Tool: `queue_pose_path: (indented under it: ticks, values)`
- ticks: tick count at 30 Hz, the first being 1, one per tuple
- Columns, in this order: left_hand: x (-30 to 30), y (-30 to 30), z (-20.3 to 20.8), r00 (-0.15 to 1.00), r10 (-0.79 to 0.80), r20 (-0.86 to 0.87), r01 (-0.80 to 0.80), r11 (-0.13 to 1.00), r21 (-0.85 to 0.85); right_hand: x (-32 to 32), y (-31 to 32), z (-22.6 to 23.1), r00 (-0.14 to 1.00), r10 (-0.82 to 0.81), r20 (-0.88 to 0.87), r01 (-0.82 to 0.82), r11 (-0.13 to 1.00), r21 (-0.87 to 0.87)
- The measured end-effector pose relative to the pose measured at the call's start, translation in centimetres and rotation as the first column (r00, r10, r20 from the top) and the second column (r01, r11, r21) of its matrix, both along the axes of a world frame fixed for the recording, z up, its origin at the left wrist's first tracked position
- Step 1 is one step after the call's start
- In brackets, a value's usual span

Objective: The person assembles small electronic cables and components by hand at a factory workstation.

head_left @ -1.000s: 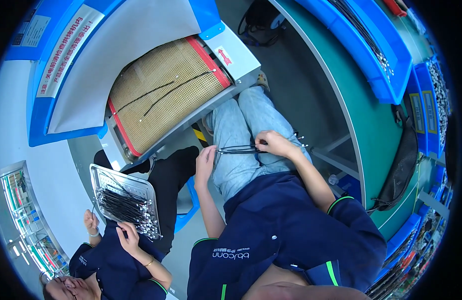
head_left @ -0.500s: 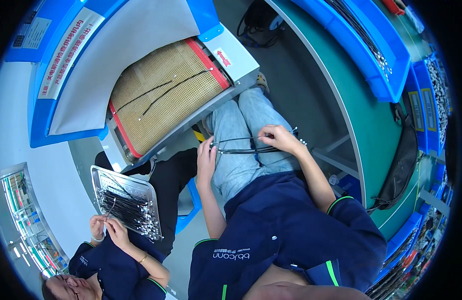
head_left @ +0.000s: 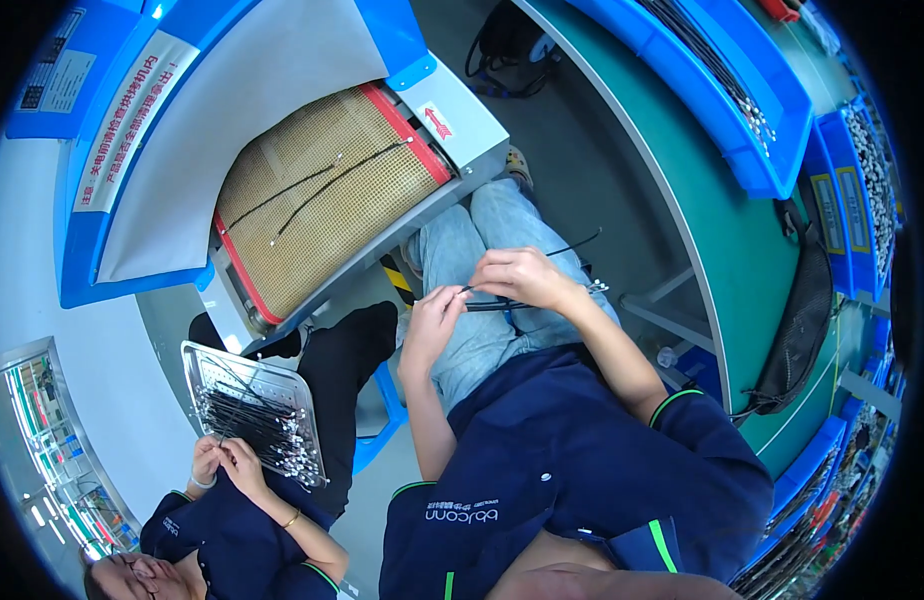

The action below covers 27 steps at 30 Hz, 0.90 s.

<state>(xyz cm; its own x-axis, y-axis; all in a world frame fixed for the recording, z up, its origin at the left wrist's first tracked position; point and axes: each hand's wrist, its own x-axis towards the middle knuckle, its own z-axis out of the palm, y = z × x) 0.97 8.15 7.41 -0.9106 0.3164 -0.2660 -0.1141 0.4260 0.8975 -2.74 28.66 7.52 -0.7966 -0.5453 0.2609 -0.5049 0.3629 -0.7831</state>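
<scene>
A thin black cable (head_left: 576, 246) runs between my hands over my lap, and its far end sticks out to the right. The fingers of my left hand (head_left: 434, 320) pinch it near one end. Close beside them, my right hand (head_left: 525, 276) has its fingertips closed on the same cable. Under my hands, several more black cables (head_left: 489, 307) lie across my thighs in a loose bundle, their silvery ends (head_left: 599, 287) showing past my right wrist. My fingers cover the end of the pinched cable.
Ahead to the left, a mesh conveyor belt (head_left: 327, 205) with red edges carries two black cables (head_left: 340, 190). A co-worker's hands (head_left: 232, 465) work beside a metal tray (head_left: 207, 358) of cables at lower left. On the right, a green table (head_left: 672, 170) bears a blue bin (head_left: 782, 180) and black pouch (head_left: 802, 320).
My hands have come together, the left moving right and the right moving left. The cable once stretched between them now juts out past my right hand. The co-worker's hands have lowered slightly.
</scene>
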Motion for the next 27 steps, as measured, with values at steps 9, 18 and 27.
queue_pose_path:
  ticks: [9,18,27]
  values:
    - [-0.5,0.7,0.4,0.998,-0.055,-0.032,0.054,0.998,-0.019,0.2,0.6,0.0,1.0,-0.017,-0.02,0.017,0.999,0.029]
    - [-0.3,1.4,0.1,0.843,0.001,-0.539,-0.072,0.991,-0.111,0.3,0.7,0.2,0.998,-0.041,0.05,0.04,0.999,0.007]
    - [-0.6,1.9,0.0,0.769,-0.032,-0.639,-0.097,0.981,-0.166,0.5,1.2,-0.1,0.997,-0.05,0.061,0.05,0.999,0.005]
